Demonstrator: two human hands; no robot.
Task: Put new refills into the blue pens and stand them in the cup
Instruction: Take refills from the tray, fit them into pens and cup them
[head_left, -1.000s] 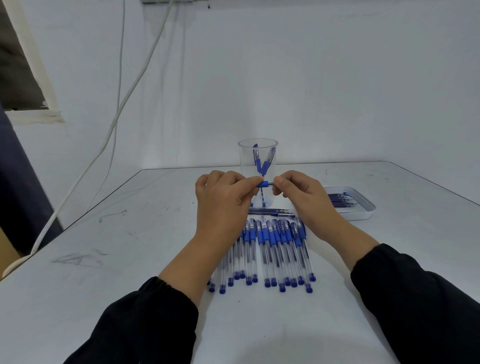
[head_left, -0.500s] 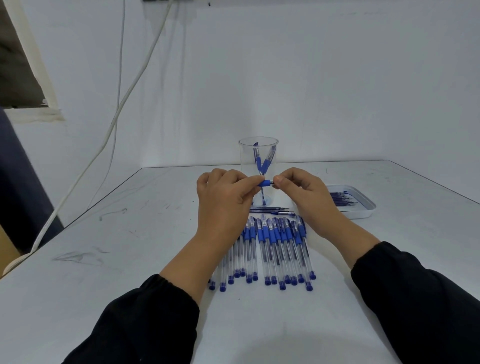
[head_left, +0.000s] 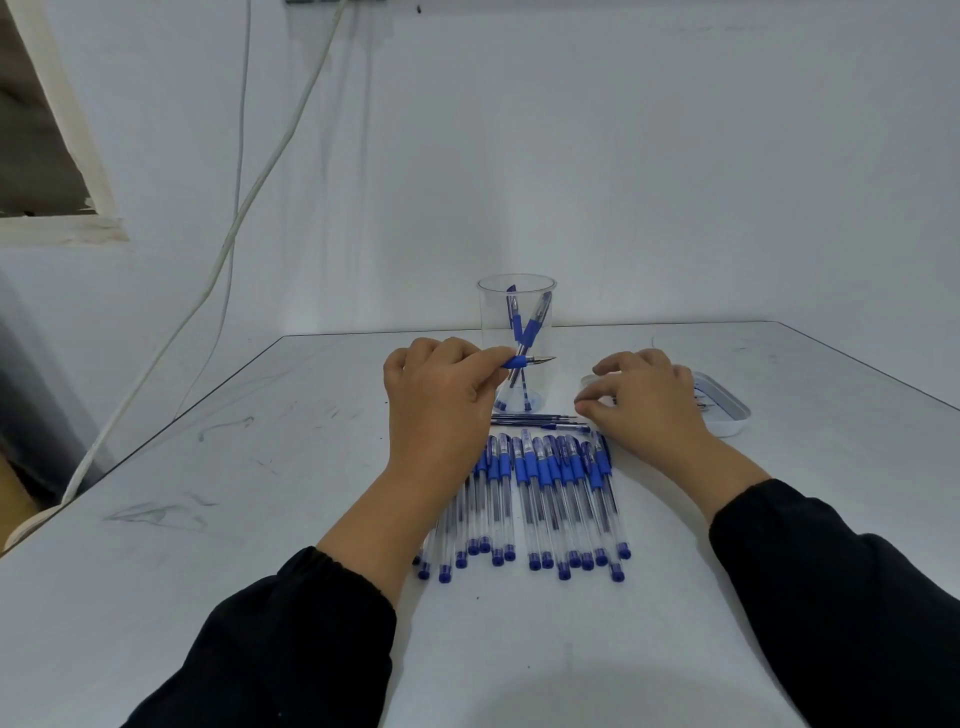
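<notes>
Your left hand (head_left: 441, 400) pinches the pen (head_left: 524, 361) at its blue grip, thumb and forefinger closed on it, the barrel hidden behind your fingers. The pen sits in front of the cup (head_left: 517, 338), at mid height of its wall as seen from the head camera.

Change: half a second ago your right hand (head_left: 644, 408) met the pen's tip end at the same spot. It has now let go and dropped toward 4 o'clock, down to the table (head_left: 260, 467). Its fingers are curled above the loose refills (head_left: 535, 418); you cannot tell whether they already hold one or hold some small part.

Reading: the two-handed work at the tip looks finished or paused. The metal point shows bare, so the tip appears fitted. Likely next: cap or stand the pen.

Orientation: long axis near level, running 9 to 3 o'clock, point toward 3 o'clock, very slightly raised.

Outward: two pens stand crossed in the cup. The row of pens (head_left: 540, 493) lies at 6 o'clock from the grip, end plugs toward you. The tray (head_left: 727, 410) lies at 3 o'clock, behind your right hand.
</notes>
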